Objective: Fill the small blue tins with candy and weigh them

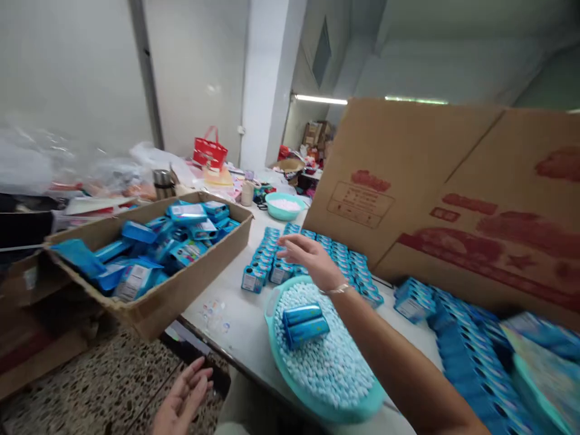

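Note:
My right hand [310, 258] reaches over the far rim of a turquoise basin [270, 329], fingers stretched out and nothing visible in them. Just beyond it, rows of small blue boxes with round holes [254, 278] stand on the table; whether the fingertips touch one I cannot tell. Pale blue and white pellets [317, 374] fill the basin. Two blue boxes [306, 326] lie side by side on the pellets. My left hand [183, 396] hangs low in front of the table edge, palm turned inward, its fingers loosely apart and holding nothing.
A cardboard tray [190, 281] heaped with blue boxes overhangs the table's left edge. A large cardboard sheet [408, 181] leans along the right. More blue boxes [471, 350] stand in rows at right. Farther back are another turquoise basin [283, 214] and a red basket [211, 151].

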`<state>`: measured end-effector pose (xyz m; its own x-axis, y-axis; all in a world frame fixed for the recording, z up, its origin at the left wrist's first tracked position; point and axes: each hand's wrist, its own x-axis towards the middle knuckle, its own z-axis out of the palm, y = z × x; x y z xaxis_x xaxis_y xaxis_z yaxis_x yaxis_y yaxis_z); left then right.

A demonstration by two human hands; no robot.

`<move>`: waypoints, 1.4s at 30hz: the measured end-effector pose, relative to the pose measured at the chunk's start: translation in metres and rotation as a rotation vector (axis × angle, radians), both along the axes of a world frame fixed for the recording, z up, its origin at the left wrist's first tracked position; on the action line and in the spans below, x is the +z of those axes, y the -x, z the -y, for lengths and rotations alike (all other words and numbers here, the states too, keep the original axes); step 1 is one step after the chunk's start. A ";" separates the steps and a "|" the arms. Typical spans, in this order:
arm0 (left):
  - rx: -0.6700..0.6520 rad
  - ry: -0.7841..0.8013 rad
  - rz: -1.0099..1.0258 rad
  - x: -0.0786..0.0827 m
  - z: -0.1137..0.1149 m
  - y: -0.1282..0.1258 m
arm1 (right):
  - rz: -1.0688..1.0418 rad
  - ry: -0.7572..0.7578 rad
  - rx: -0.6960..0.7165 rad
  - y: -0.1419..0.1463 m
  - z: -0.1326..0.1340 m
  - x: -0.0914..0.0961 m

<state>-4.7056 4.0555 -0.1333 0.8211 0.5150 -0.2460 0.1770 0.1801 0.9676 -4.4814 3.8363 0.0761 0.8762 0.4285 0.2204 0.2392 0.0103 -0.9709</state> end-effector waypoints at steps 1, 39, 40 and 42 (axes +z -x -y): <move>-0.022 -0.040 -0.002 -0.001 0.001 -0.005 | 0.054 0.039 -0.071 0.014 0.040 -0.010; -0.528 -0.919 0.160 0.095 0.124 -0.153 | 1.152 0.771 0.474 0.069 0.137 -0.167; -0.526 -0.908 0.164 0.095 0.123 -0.155 | 1.187 0.780 0.498 0.061 0.130 -0.170; -0.529 -0.911 0.154 0.092 0.122 -0.159 | 1.175 0.838 0.470 0.046 0.121 -0.175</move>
<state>-4.5466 3.9336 -0.0410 0.9837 0.0211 0.1783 -0.1153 -0.6875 0.7170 -4.5277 3.7152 -0.0988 0.1341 0.9631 0.2333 0.9905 -0.1375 -0.0014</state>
